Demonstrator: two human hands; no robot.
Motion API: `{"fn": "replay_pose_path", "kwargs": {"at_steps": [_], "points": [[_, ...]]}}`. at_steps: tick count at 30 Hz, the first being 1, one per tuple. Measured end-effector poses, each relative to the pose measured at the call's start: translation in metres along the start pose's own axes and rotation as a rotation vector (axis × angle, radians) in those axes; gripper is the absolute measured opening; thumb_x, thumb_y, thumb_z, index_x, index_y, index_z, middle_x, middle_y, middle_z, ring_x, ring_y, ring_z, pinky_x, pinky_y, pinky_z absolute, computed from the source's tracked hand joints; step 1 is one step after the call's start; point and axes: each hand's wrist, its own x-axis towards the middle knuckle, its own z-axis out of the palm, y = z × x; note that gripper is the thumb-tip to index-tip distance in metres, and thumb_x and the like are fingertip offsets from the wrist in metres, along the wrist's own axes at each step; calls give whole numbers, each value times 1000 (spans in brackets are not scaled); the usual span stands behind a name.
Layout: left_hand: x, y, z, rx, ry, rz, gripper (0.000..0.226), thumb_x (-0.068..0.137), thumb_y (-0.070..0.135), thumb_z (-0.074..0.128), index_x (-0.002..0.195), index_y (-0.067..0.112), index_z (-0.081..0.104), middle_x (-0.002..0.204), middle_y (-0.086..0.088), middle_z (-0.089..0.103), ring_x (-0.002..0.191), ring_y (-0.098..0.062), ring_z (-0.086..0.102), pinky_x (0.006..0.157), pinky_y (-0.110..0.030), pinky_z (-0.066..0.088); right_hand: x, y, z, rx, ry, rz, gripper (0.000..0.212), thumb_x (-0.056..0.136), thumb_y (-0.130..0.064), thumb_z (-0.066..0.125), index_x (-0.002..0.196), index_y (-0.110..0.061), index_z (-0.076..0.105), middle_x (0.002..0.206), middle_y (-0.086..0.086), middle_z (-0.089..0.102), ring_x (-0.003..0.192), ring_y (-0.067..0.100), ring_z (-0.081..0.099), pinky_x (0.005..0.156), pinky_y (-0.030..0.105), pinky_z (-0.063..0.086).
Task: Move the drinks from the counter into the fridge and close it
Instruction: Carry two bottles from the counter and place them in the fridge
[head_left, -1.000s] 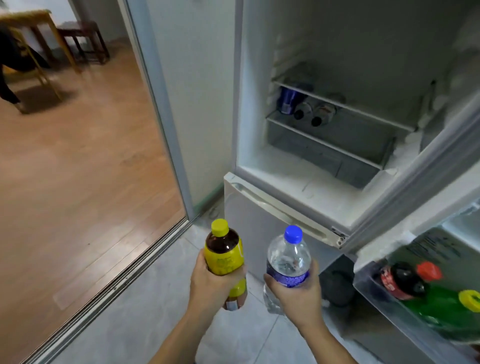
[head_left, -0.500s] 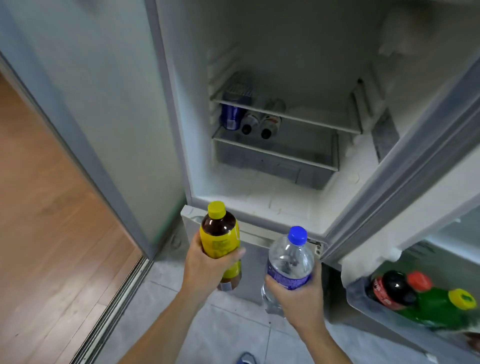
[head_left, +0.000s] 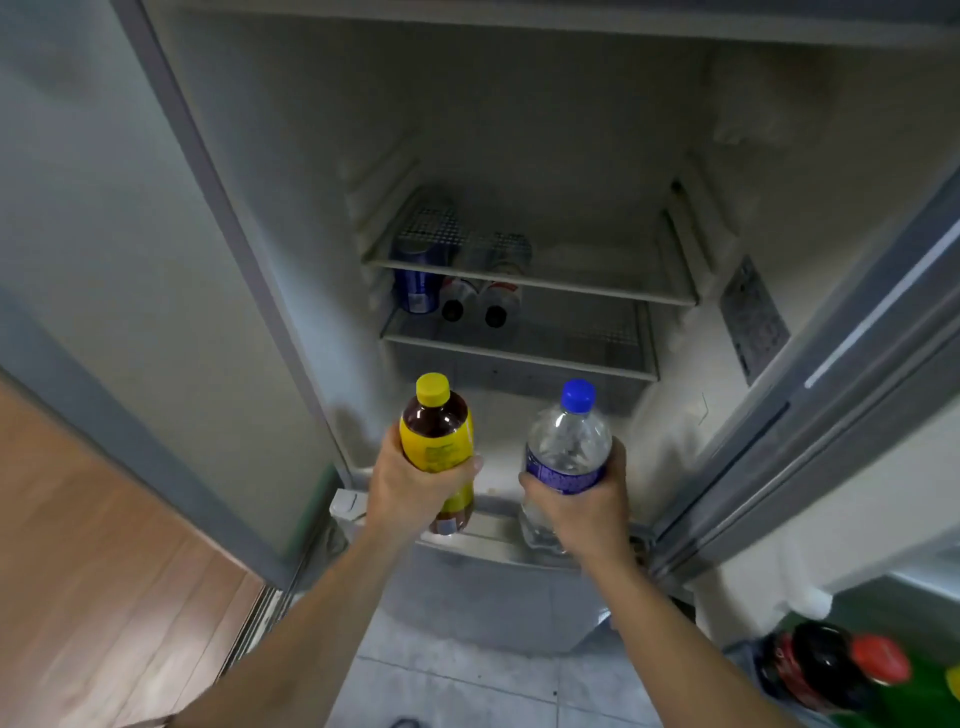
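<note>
**Two bottles at the fridge mouth**

The left hand (head_left: 415, 488) wraps round the tea bottle (head_left: 436, 441), fingers and thumb curled about its yellow label at mid-body. The right hand (head_left: 576, 506) grasps the water bottle (head_left: 566, 452) the same way, over its blue label. Both bottles stand roughly upright, caps up, side by side but apart, held just in front of the open fridge (head_left: 519, 130), over its lower front edge.

Both look full, so each should feel fairly heavy for one hand. The plastic is thin and should give a little under a squeeze; the labelled waist is the sound place to hold, since a smooth wall could slip if wet. Neither seems fragile, and the caps appear closed.

Inside, on the lower shelf (head_left: 519, 358), a can (head_left: 415, 286) and two small bottles (head_left: 475, 301) sit at the left; the space to their right looks free. The door (head_left: 831, 415) stands open on the right, its bin holding a cola bottle (head_left: 821, 665) and a green one, only partly in view.
</note>
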Motion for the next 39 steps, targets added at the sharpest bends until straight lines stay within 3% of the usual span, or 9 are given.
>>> {"fn": "replay_pose_path", "kwargs": {"at_steps": [6, 10, 15, 21, 25, 27, 31, 36, 39], "points": [[56, 11, 12, 60, -100, -32, 79, 49, 42, 95, 115, 39, 50, 99, 17, 64, 89, -2, 62, 65, -17, 47, 48, -1, 23, -8, 84, 34, 79, 40, -42, 94, 104, -57, 51, 100, -34, 63, 86, -12, 64, 62, 3, 48], [89, 6, 19, 104, -185, -79, 76, 50, 42, 95, 116, 22, 62, 100, 4, 71, 92, -16, 69, 79, -36, 60, 65, 2, 32, 10, 137, 97, 86, 39, -40, 94, 114, -44, 53, 101, -19, 66, 88, -12, 63, 63, 6, 50], [111, -5, 27, 129, -234, -103, 78, 49, 46, 93, 117, 27, 61, 101, 4, 71, 91, -18, 69, 79, -41, 61, 76, 1, 42, 33, 172, 152, 87, 47, -22, 98, 119, -32, 51, 105, -14, 64, 88, -4, 65, 64, 6, 51], [121, -10, 23, 46, -369, -173, 90, 42, 51, 93, 122, 29, 57, 107, -2, 71, 95, -25, 70, 73, -47, 62, 81, -9, 38, -2, 94, 212, 92, 49, -31, 98, 121, -37, 41, 110, -17, 58, 98, 1, 60, 60, 2, 47], [120, 10, 17, 101, -342, -7, 97, 59, 57, 87, 138, 39, 34, 118, 8, 59, 108, -19, 59, 83, -34, 51, 84, -35, 30, 7, 31, 203, 108, 50, -59, 89, 140, -42, 31, 132, -13, 47, 115, 11, 51, 82, 21, 45], [124, 32, 16, 104, -318, 92, 77, 66, 68, 74, 131, 50, 37, 116, 13, 59, 105, -14, 57, 87, -32, 48, 93, -58, 25, -9, 26, 193, 99, 51, -77, 75, 138, -45, 40, 129, -13, 51, 115, 9, 51, 82, 24, 44], [129, 63, 15, 232, -382, 78, 45, 72, 81, 52, 92, 40, 55, 94, 5, 66, 93, -22, 64, 81, -45, 58, 108, -97, 26, -203, 18, 226, 72, 60, -93, 49, 81, -25, 64, 88, -5, 69, 83, 17, 65, 75, 33, 47], [122, 72, 9, 89, -391, -131, 43, 78, 69, 55, 109, 40, 61, 116, -3, 58, 103, -33, 59, 50, -47, 60, 108, -117, 22, -98, -121, 556, 74, 80, -72, 56, 137, -26, 47, 137, 3, 47, 123, 36, 50, 87, 59, 48], [105, 65, 5, 40, -335, -97, 19, 73, 52, 54, 86, 43, 65, 104, -3, 65, 93, -30, 64, 52, -52, 60, 93, -118, 22, -37, -160, 611, 40, 76, -48, 66, 107, -27, 52, 119, 2, 49, 107, 33, 49, 76, 62, 51]]}}
